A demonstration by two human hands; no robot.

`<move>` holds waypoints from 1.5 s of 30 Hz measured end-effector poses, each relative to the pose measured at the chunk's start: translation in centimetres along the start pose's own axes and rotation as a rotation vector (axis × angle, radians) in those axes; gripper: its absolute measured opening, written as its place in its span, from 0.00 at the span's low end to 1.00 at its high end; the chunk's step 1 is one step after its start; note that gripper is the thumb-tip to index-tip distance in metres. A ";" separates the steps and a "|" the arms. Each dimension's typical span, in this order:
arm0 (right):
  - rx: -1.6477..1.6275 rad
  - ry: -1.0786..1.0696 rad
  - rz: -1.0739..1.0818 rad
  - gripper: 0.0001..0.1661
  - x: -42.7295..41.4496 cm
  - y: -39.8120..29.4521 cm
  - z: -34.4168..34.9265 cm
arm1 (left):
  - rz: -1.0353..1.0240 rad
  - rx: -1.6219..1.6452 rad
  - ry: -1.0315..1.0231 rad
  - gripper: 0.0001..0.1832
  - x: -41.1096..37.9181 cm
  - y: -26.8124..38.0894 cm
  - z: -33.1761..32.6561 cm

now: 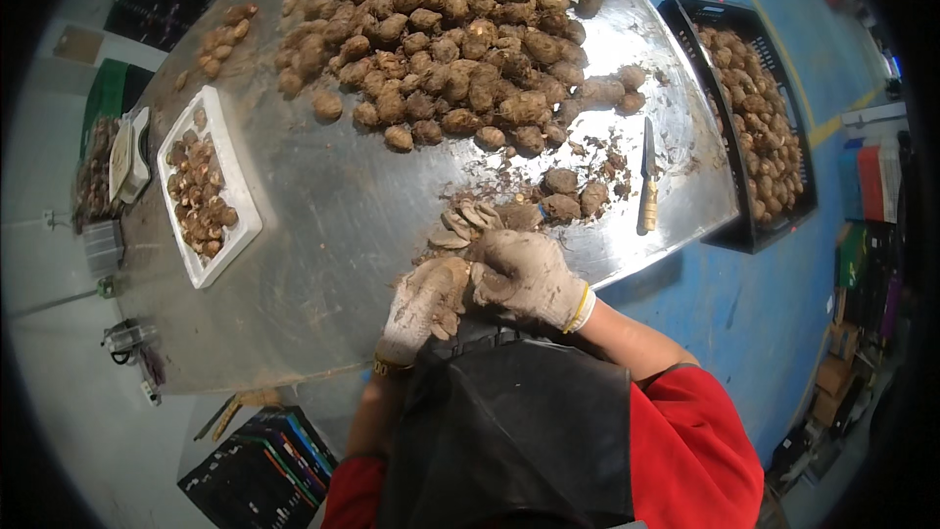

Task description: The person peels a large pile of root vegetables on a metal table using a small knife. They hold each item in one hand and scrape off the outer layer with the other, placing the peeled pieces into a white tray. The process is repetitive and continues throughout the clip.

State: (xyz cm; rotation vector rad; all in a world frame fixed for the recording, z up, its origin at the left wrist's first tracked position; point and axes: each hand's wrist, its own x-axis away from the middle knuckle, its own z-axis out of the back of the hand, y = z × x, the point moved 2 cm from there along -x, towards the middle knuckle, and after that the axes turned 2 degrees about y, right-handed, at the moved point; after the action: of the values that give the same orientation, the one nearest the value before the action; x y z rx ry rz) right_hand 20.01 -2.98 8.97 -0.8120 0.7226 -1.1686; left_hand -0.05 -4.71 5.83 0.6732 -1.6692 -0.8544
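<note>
My two hands wear soiled white knit gloves and meet at the near edge of a metal table [330, 235]. In my left hand [429, 301] is a brown root tuber, mostly covered by the fingers. My right hand [521, 275] is curled against it, thumb side inward; whether it holds a tool cannot be seen. Another pair of dirty gloves [466, 222] seems to lie just beyond. Several loose tubers [562, 182] rest beside them among dirt and peelings. A knife with a wooden handle [649, 202] lies to the right. A large heap of hairy taro-like tubers [455, 51] covers the far part.
At left stand a white foam tray of small tubers [253, 224] and a kitchen scale [132, 154]. A black crate of tubers [808, 202] adjoins the table's right edge. Stacked black crates [250, 474] are below left. A small tuber group [220, 44] lies far left.
</note>
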 end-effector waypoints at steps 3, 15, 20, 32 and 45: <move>-0.279 0.022 -0.170 0.08 0.5 1.3 -0.5 | 0.148 0.181 -0.068 0.25 0.0 -0.5 -0.1; 0.108 -0.097 -0.179 0.15 1.4 2.9 -1.1 | 0.282 1.059 -0.136 0.21 -3.4 -2.7 5.1; 0.186 -0.109 -0.069 0.12 1.9 3.3 -1.1 | -0.191 1.003 0.179 0.11 -7.2 3.0 13.6; 0.285 -0.065 -0.382 0.18 3.2 6.0 4.3 | -0.335 0.649 0.910 0.15 -10.3 6.9 35.1; 0.752 -0.066 -0.413 0.26 2.3 12.2 7.9 | -0.428 -0.499 0.098 0.19 -9.0 2.6 1.9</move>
State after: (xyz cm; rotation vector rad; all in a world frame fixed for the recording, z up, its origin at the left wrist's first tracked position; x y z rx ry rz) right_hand 33.16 -1.60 2.62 -0.3562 0.0184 -1.6271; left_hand 0.32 4.34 2.61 0.7130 -1.1657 -1.4568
